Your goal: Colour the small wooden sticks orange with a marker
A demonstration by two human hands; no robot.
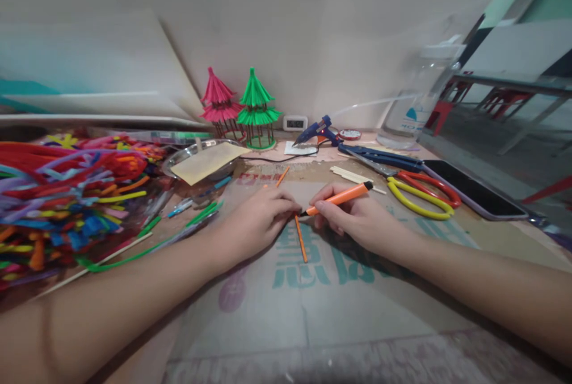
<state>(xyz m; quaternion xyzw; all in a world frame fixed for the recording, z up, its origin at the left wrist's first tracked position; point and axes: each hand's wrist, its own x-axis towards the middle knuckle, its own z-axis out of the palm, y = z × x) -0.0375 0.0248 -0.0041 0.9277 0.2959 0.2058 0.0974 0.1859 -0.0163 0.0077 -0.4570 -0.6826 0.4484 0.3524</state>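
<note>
My right hand [353,217] grips an orange craft knife [342,197] like a pen, its tip touching a thin orange stick [301,240] that lies on the cardboard sheet [322,306]. My left hand [257,220] rests on the cardboard with fingers curled, pinching the top end of that stick. The two hands almost meet at the blade tip.
A heap of coloured pipe cleaners [58,193] fills the left. At the back stand a pink paper pavilion [218,104], a green paper pavilion [257,107] and a blue glue gun [318,130]. Scissors [420,190] and a phone [473,193] lie at the right, a bowl [201,160] at the left.
</note>
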